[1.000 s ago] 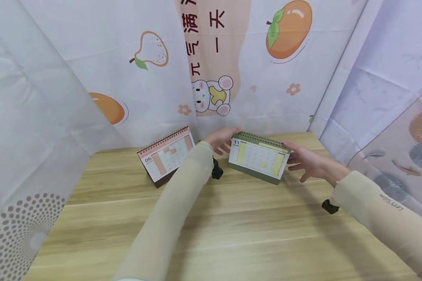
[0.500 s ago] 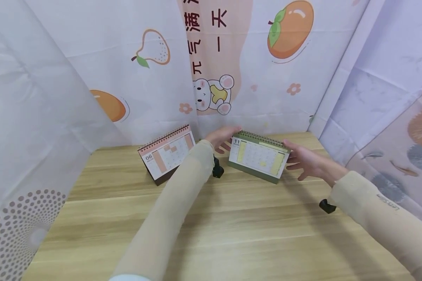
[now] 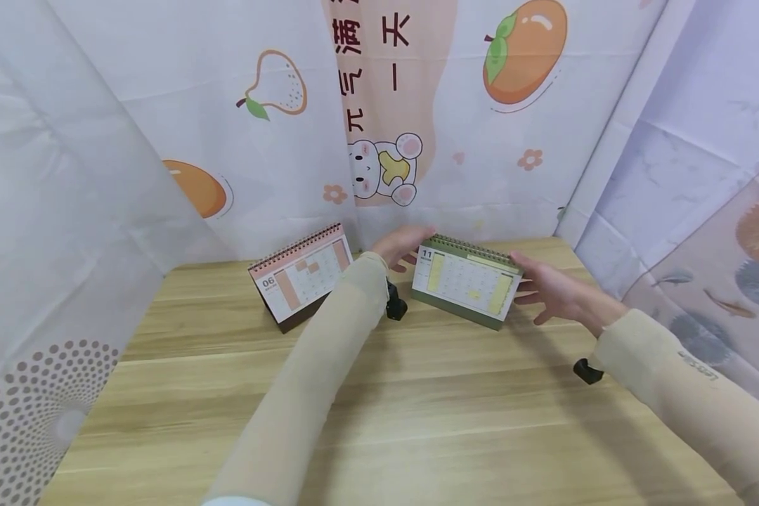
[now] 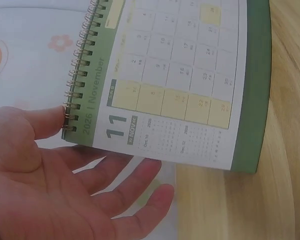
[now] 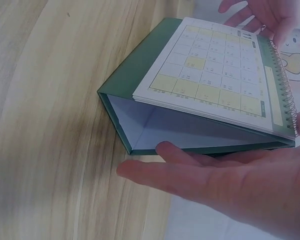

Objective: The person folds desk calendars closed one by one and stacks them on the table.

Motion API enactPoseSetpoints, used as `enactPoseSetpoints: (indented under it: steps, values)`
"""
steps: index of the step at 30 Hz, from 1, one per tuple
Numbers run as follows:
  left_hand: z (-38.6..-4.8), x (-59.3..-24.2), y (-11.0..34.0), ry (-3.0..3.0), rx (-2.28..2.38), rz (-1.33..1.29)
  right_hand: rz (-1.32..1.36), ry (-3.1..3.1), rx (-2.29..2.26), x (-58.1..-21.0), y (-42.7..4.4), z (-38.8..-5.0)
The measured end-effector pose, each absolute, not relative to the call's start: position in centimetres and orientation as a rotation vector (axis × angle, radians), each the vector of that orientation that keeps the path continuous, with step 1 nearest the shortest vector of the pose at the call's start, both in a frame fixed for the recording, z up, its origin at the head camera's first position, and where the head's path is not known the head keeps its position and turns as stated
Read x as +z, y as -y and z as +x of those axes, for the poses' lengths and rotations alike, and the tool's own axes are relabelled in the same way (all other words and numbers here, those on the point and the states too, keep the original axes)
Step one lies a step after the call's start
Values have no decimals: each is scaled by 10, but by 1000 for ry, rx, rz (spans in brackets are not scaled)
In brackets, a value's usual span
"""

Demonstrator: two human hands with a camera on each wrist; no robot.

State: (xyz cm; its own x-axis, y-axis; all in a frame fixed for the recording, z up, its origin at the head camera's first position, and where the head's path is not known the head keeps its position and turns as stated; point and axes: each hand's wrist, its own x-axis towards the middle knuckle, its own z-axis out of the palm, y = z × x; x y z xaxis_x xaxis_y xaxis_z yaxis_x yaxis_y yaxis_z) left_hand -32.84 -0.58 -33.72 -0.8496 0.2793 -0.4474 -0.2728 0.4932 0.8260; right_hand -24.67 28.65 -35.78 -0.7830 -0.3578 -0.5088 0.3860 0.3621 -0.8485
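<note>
A green spiral-bound desk calendar (image 3: pixel 466 282) stands tent-like on the table, its November page facing forward. My left hand (image 3: pixel 400 247) holds its left end; in the left wrist view the thumb (image 4: pixel 47 122) touches the spiral while the index finger passes behind the calendar. At the opposite end is my right hand (image 3: pixel 559 292), with the thumb at the spiral's top corner. The right wrist view shows this hand's fingers (image 5: pixel 175 175) stretched along the calendar's back. The fingertips behind the left end are partly hidden.
Left of my left forearm (image 3: pixel 316 365) stands a pink desk calendar (image 3: pixel 310 274) showing 06, partly covered by that arm. Behind the wooden table (image 3: pixel 455 407) hangs a printed white curtain (image 3: pixel 228 154). Another patterned cloth (image 3: pixel 702 232) closes off the right side.
The head view has shifted very slightly. Both hands stay at the ends of the green desk calendar, which keeps its place.
</note>
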Motion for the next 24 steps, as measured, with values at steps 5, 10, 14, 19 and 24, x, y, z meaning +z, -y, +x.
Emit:
enactPoseSetpoints:
  steps: [5,10,14,19,24]
  values:
    - [-329,-336,7,-2213,1342,11,27,-1968,-1480,-358,-284,-249]
    - [-331,-336,5,-2235,1358,-33,23,-1962,-1485,-358,-283,-250]
    - [-333,-336,2,-2267,1367,-65,29,-1956,-1482,-357,-283,-250]
    - [-335,-335,-4,-2297,1416,-58,49,-1944,-1486,-355,-283,-249]
    - [-333,-335,-9,-2327,1436,-45,79,-1938,-1546,-354,-284,-248]
